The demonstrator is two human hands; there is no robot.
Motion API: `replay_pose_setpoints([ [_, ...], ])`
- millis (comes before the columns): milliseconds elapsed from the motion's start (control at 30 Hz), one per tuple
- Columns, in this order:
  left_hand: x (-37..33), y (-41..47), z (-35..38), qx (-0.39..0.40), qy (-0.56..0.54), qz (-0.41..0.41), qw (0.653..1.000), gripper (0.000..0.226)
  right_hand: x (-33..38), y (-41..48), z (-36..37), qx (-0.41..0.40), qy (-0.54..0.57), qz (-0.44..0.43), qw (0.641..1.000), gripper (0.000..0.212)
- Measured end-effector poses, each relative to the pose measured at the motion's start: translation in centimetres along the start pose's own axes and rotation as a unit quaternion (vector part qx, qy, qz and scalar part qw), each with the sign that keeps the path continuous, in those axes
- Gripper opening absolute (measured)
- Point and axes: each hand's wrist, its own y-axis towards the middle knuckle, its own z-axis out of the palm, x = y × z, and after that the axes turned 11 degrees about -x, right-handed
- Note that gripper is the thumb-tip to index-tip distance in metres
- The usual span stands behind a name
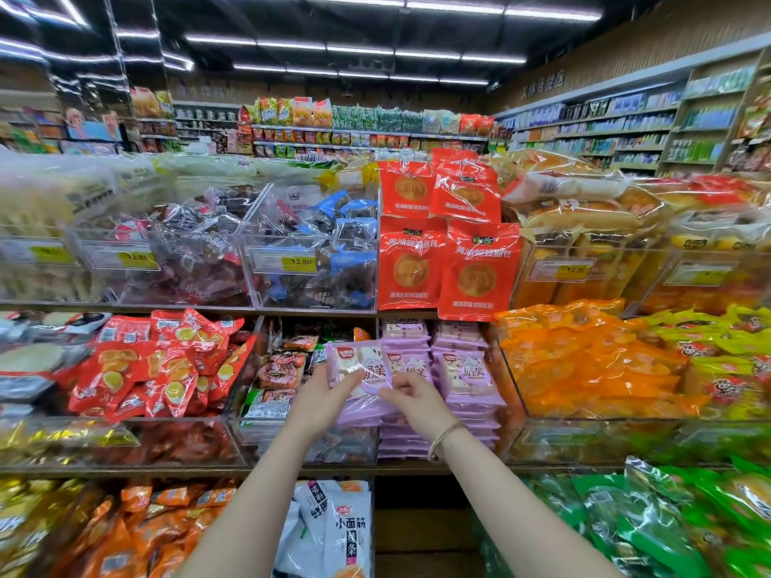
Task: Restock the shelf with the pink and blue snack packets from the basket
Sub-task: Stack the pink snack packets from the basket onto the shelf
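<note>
A pink-purple snack packet point(358, 365) is held up in front of the middle shelf. My left hand point(323, 396) grips its lower left side, thumb on its face. My right hand point(411, 396) pinches its lower right edge; a bangle sits on that wrist. Right behind the packet, stacks of the same pink packets point(463, 379) fill a clear bin on the middle shelf. No basket and no blue packets of that kind show in this view.
Red packets point(158, 365) fill the bin to the left, orange ones point(584, 365) the bin to the right. Large red bread bags point(442, 260) stand on the shelf above. White bags point(333, 531) sit on the lowest shelf between my arms.
</note>
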Motion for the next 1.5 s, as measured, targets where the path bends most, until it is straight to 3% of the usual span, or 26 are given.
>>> replay_pose_setpoints([
  [100,0.1,0.0,-0.1,0.012,-0.009,0.002,1.0,0.091,-0.7,0.8,-1.0,-0.019,0.095,0.057,0.994,0.012],
  [167,0.2,0.1,-0.1,0.009,-0.01,-0.003,1.0,0.083,-1.1,1.6,-2.2,-0.091,0.118,0.071,0.986,0.017],
  [267,0.7,0.4,0.2,0.008,-0.009,0.002,1.0,0.063,-1.3,2.4,-4.2,-0.192,0.094,0.072,0.974,0.024],
  [367,0.7,0.6,0.3,0.01,-0.007,0.004,1.0,0.059,-0.7,2.9,-4.7,-0.23,0.034,0.05,0.971,0.018],
  [533,0.7,0.5,0.2,0.006,-0.019,0.003,1.0,0.058,-0.2,3.4,-3.6,-0.178,-0.116,0.041,0.976,0.011],
  [633,0.7,0.6,0.2,0.008,-0.024,0.005,1.0,0.058,0.1,3.2,-3.4,-0.176,-0.299,-0.026,0.938,0.018],
  [733,0.7,0.6,0.3,0.009,-0.023,0.008,1.0,0.058,0.1,3.1,-3.9,-0.158,-0.385,-0.061,0.907,0.022],
  [867,0.7,0.5,0.3,0.007,-0.03,0.006,0.999,0.058,0.2,3.4,-4.9,-0.1,-0.337,-0.043,0.935,0.018],
  [1000,0.6,0.5,0.3,0.006,-0.033,0.007,0.999,0.057,0.4,3.6,-5.3,-0.091,-0.3,-0.018,0.95,0.017],
  [1333,0.4,0.2,0.2,0.004,-0.048,0.0,0.999,0.056,0.5,3.3,-4.9,-0.111,-0.345,-0.017,0.932,0.031],
  [1433,0.1,-0.1,-0.1,-0.001,-0.084,-0.015,0.996,0.058,0.8,1.9,-5.4,-0.16,-0.335,-0.084,0.925,0.04],
  [1500,-0.6,-0.4,0.0,-0.022,-0.141,-0.02,0.99,0.055,1.0,0.4,-5.1,-0.151,-0.265,-0.135,0.943,0.038],
])
